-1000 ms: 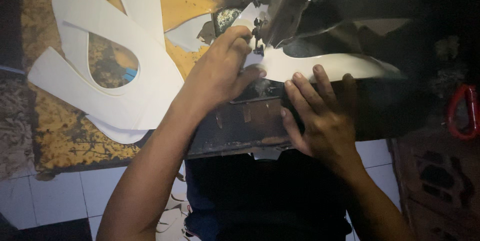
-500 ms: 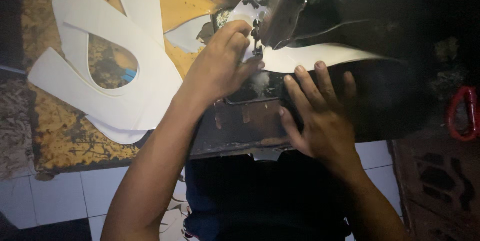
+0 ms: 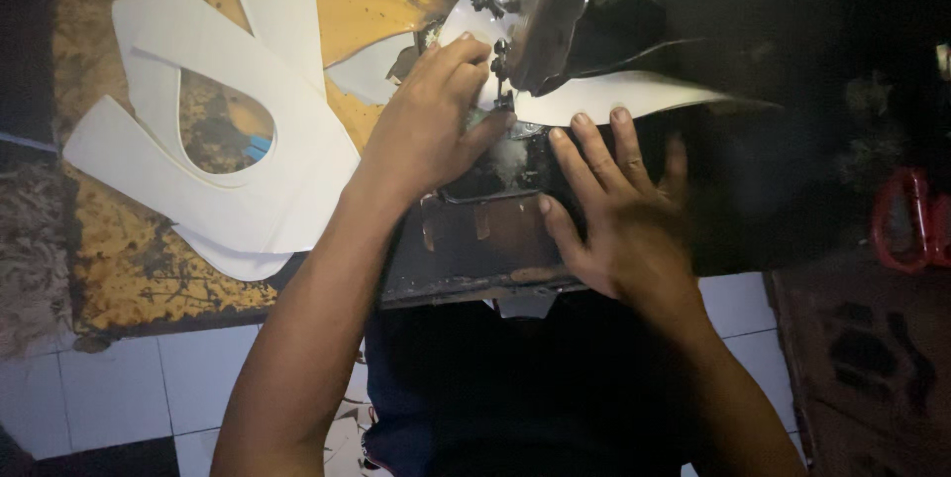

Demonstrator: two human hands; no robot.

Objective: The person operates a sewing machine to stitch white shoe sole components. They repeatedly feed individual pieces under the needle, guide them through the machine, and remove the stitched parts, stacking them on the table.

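Worn yellow tabletop (image 3: 149,269); both hands (image 3: 436,125) (image 3: 614,210) press flat on white piece (image 3: 634,96), unclenched.

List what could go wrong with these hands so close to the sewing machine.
1. The left hand has its fingertips right beside the needle area of the sewing machine; a slip might catch a finger.
2. The right hand presses only the edge of the white piece, which may skew.

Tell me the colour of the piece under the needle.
White piece, seen in the head view, held by both hands.
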